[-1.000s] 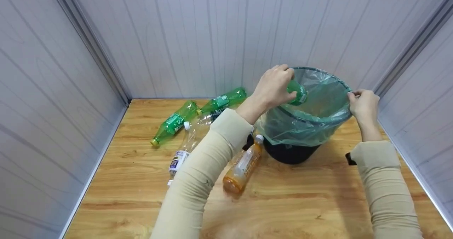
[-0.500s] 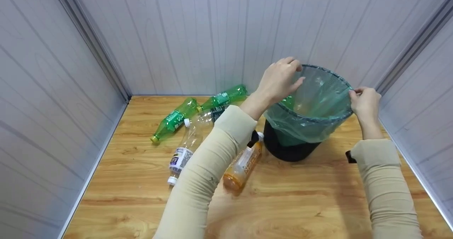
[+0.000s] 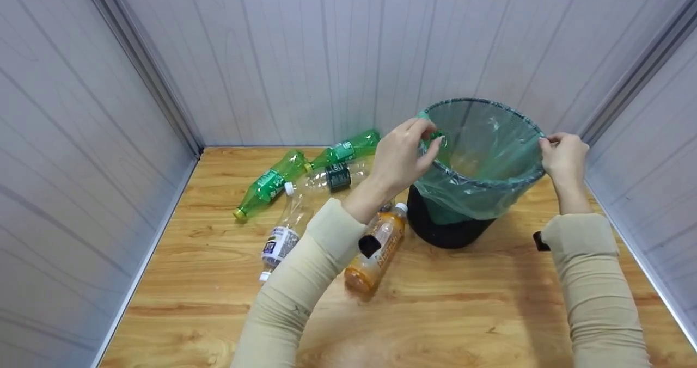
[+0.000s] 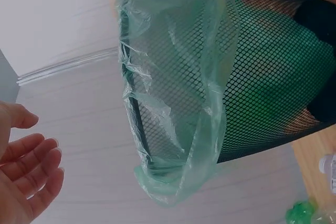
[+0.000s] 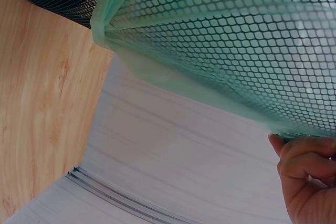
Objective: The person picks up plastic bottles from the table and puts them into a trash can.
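Note:
A black mesh waste bin (image 3: 449, 229) stands tilted toward the right, lined with a thin green bag (image 3: 474, 202) folded over its rim. My right hand (image 3: 567, 158) pinches the rim and bag at the right side; in the right wrist view, its curled fingers (image 5: 310, 153) grip the bag edge. At the left side of the rim hovers my left hand (image 3: 400, 153), holding nothing. The left wrist view shows that hand (image 4: 29, 174) with loosely bent fingers, apart from the bag. Green shows through the mesh low in the bin (image 4: 281, 61).
Left of the bin lie two green bottles (image 3: 270, 185), a clear bottle with a dark label (image 3: 338, 177), and a clear one with a white label (image 3: 280, 243). An orange-tinted bottle (image 3: 375, 253) lies before the bin. Pale panel walls (image 3: 283, 57) enclose the wooden surface (image 3: 463, 308).
My left hand let a green bottle go into the bin, then drew back leftward over the rim. My right hand has kept its hold on the rim.

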Tool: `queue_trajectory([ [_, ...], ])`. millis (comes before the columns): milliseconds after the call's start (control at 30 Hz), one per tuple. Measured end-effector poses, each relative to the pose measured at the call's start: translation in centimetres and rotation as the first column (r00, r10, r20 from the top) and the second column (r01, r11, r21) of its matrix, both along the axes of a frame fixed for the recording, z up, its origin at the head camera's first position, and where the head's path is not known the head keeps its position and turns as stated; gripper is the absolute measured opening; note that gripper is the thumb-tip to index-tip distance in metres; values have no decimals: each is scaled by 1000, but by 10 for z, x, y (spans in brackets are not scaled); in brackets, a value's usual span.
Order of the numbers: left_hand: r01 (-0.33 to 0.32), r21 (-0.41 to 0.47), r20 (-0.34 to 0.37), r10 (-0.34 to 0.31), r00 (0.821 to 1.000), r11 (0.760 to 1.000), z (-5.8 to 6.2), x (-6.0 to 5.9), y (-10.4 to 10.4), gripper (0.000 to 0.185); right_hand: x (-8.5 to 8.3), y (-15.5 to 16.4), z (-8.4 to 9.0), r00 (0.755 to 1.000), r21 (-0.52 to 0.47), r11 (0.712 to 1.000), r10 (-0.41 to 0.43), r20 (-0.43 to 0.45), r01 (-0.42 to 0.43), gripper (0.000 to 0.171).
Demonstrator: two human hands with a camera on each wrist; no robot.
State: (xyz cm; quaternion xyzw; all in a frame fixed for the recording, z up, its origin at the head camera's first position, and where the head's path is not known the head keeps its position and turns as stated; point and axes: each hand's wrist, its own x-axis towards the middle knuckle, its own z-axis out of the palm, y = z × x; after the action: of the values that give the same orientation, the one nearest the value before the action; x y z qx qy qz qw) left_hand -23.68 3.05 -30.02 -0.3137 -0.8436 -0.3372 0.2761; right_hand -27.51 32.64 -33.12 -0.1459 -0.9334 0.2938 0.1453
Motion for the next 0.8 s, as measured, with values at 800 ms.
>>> queue_trajectory([
  [800,-144,-192,271,194,943,971,-103,21,-21,25,0,1,-1,1000,13,1000,-15,-1,15,41],
])
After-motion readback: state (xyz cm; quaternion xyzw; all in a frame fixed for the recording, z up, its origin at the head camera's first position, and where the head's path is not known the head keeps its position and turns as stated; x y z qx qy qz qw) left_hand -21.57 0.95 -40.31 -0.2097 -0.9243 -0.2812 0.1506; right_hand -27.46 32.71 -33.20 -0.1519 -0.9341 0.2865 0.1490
